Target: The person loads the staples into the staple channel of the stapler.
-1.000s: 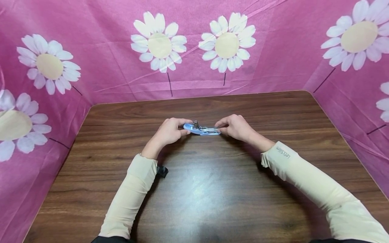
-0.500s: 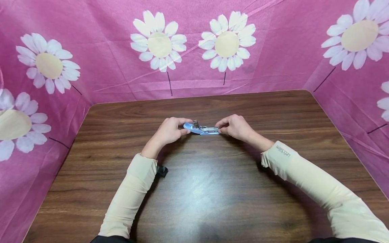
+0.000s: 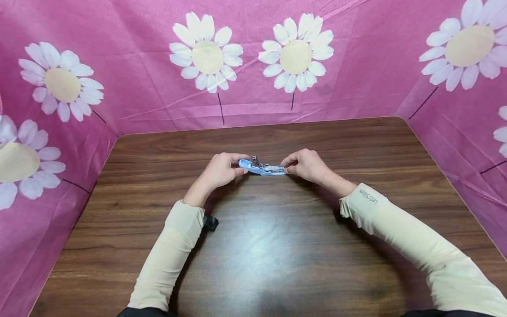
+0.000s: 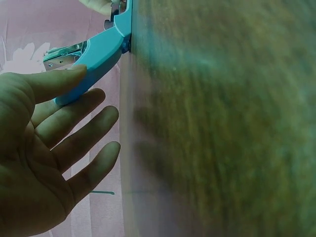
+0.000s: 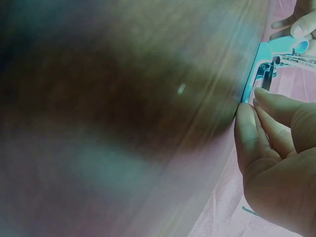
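A light blue stapler [image 3: 256, 170] lies folded wide apart on the table, its metal staple channel [image 3: 273, 168] exposed and a metal part standing up near its hinge. My left hand [image 3: 222, 171] pinches the raised blue cover [image 4: 101, 54] at its left end, thumb on one side and index finger on the other. The other fingers of that hand spread away from it in the left wrist view. At the stapler's opposite end, my right hand [image 3: 308, 166] pinches the tip of the channel between thumb and fingers. Those fingertips [image 5: 244, 109] hide the very end.
The brown wood-grain table [image 3: 253, 246] reaches back to a pink cloth [image 3: 253, 105] with large white daisies, which hangs on the far and both sides. A black strap piece [image 3: 211, 223] sticks out beside the left sleeve [image 3: 170, 255].
Both hands keep their grip in nearly the same place. The stapler has shifted only a touch, and the head view has tilted slightly.
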{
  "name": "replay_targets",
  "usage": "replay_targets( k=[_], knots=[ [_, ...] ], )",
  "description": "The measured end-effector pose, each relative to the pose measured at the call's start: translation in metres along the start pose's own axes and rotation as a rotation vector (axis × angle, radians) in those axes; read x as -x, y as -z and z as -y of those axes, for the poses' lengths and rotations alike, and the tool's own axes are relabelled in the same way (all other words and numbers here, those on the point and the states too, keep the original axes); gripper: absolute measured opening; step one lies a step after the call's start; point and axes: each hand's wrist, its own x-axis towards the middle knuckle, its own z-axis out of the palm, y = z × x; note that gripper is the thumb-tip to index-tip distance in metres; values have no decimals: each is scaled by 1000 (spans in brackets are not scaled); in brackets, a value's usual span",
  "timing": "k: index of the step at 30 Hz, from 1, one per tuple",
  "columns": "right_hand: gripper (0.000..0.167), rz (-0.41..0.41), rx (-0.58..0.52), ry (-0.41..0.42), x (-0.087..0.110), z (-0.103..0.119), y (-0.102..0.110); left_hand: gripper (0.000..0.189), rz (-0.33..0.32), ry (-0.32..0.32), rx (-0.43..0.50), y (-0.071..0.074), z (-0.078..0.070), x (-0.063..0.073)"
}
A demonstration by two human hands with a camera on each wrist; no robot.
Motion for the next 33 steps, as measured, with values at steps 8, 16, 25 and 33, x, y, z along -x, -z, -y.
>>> replay_targets(
  k=[8, 16, 25, 33],
  knots=[
    [21, 1, 11, 5, -3, 0, 1, 41, -16, -22, -75, 2, -4, 0],
    [21, -6, 17, 6, -3, 0, 0, 41, -20, -48, -107, 4, -11, -1],
    [22, -12, 33, 18, -3, 1, 0, 44, -16, -59, -154, 6, -18, -2],
    [21, -11, 32, 24, -3, 1, 0, 48, -21, -58, -191, 3, -26, -6]
  ],
)
